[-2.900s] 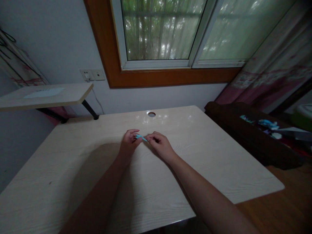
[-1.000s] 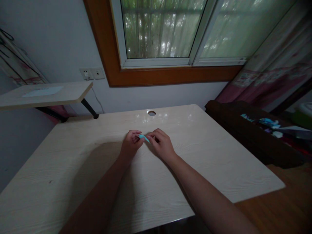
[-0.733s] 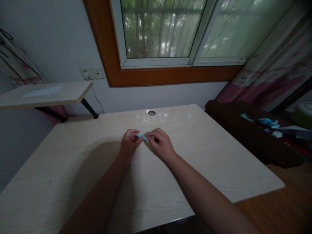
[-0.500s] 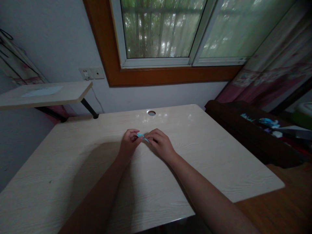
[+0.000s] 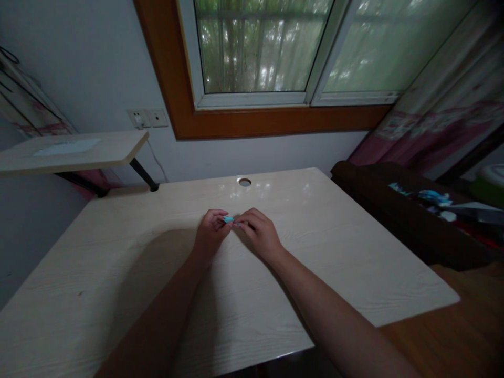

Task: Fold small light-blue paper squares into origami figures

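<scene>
Between my two hands is a small, thin light-blue piece that looks like folded paper; its exact kind is too small to make out. My left hand pinches it from the left, fingers curled behind it. From the right, my right hand grips its other end with thumb and fingertips, which cover most of that end. Both hands are close together, low over the pale wood-grain desk.
A raised shelf on black legs stands at the back left. Near the desk's far edge is a round cable hole. Wall and window lie behind. To the right, a dark brown piece of furniture carries assorted items.
The light-blue piece has turned between my fingers, and less of it shows by my right fingertips. My hands have stayed almost in place.
</scene>
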### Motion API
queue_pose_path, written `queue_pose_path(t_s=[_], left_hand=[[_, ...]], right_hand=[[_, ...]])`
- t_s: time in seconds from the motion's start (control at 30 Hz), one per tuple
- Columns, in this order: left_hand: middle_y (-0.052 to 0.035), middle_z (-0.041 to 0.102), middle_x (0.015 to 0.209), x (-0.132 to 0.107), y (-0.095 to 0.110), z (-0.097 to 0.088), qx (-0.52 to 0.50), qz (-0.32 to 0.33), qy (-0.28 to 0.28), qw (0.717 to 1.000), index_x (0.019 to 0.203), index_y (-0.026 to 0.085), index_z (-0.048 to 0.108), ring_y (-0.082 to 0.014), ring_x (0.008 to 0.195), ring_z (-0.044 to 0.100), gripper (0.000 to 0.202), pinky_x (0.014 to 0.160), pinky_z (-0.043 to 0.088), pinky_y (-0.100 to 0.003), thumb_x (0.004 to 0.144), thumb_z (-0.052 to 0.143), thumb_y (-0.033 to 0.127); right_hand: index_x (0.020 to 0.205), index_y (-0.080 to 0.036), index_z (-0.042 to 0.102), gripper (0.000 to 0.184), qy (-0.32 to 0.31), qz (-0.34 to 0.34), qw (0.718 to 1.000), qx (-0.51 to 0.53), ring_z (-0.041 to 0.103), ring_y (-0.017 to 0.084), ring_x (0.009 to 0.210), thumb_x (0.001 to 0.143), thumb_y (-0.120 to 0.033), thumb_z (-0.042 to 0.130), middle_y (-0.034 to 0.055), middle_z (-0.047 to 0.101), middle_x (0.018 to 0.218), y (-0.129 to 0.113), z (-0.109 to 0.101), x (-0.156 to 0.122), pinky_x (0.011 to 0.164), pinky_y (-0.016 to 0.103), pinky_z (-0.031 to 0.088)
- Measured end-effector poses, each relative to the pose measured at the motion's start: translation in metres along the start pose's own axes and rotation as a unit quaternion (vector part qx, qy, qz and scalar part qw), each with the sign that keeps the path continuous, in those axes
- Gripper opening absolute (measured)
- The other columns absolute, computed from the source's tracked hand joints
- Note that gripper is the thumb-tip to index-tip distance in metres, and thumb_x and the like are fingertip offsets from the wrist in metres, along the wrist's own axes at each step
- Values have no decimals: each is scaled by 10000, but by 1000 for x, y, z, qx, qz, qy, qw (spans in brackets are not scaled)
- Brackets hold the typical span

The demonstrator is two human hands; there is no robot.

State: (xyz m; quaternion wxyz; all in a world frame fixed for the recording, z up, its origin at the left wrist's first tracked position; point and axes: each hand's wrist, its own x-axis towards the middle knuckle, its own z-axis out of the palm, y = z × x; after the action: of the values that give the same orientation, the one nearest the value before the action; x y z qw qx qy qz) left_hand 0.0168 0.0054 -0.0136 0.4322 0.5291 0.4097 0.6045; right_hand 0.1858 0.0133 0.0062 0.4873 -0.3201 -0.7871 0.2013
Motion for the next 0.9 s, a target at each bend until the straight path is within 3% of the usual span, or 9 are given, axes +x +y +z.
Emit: queue_pose_path(t_s=[0.43, 0.67, 0.9], left_hand=[[8, 646, 790, -2, 3, 0, 52, 4, 16, 998, 969, 187, 566, -120, 732, 649, 292, 706, 513, -237, 726, 723, 230], [-7, 657, 821, -3, 7, -1, 77, 10, 13, 997, 978, 189, 586, -134, 765, 652, 281, 724, 512, -251, 736, 723, 231], [-7, 652, 831, -4, 6, 0, 84, 22, 18, 996, 985, 192, 574, -136, 774, 652, 280, 749, 518, -264, 750, 718, 243]], right_hand=[[950, -224, 683, 85, -10, 6, 999, -47, 570, 155, 726, 926, -238, 603, 47, 635, 874, -4, -2, -1, 662, 281, 456], [961, -221, 672, 97, -35, -10, 998, -42, 591, 164, 800, 932, -219, 579, 49, 628, 896, -3, -4, 0, 701, 282, 464], [954, -217, 662, 91, -18, 24, 999, -19, 578, 172, 794, 940, -219, 572, 43, 604, 859, -3, -2, -1, 701, 290, 446]])
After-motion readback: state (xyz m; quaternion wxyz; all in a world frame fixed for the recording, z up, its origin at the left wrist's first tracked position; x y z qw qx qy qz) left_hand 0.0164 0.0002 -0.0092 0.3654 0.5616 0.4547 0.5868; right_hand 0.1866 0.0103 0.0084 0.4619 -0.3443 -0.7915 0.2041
